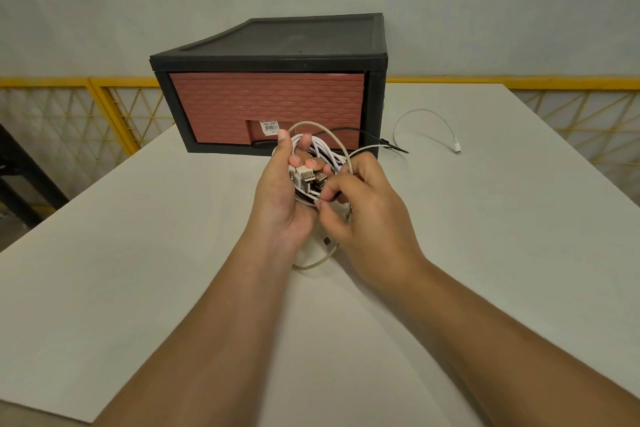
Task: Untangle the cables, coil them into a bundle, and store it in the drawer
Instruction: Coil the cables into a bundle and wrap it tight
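Observation:
My left hand point(282, 191) grips a coil of white, beige and black cables point(313, 163) above the table, with several USB plugs sticking out between its fingers. My right hand point(363, 208) pinches a strand at the coil's right side. A beige loop point(311, 263) hangs below onto the table. A white cable tail point(424, 114) and a black plug end point(393, 146) trail off to the right on the table. The black drawer unit point(277, 55) with its brick-red drawer front point(266, 104) stands just behind the hands, drawer closed.
The white table point(138, 270) reaches to edges at left and right. A yellow mesh fence point(69, 114) runs behind it, with a plain wall above.

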A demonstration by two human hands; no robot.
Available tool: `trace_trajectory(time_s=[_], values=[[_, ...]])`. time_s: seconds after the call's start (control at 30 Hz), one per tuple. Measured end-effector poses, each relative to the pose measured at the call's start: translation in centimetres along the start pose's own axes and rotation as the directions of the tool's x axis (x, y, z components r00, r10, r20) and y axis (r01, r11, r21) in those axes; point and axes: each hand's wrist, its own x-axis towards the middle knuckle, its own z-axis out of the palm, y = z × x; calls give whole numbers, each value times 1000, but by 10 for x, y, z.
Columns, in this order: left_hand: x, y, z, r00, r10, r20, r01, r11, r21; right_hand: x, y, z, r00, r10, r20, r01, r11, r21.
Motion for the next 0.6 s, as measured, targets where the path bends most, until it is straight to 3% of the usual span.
trace_trajectory(time_s=[0.3,0.6], values=[[-4,-7,2,999,-39,-1,39,998,55,-2,-7,4,975,219,-31,-207,952,225],[-2,-8,2,999,-38,-8,39,995,95,-2,-4,4,969,242,-51,-218,932,290]])
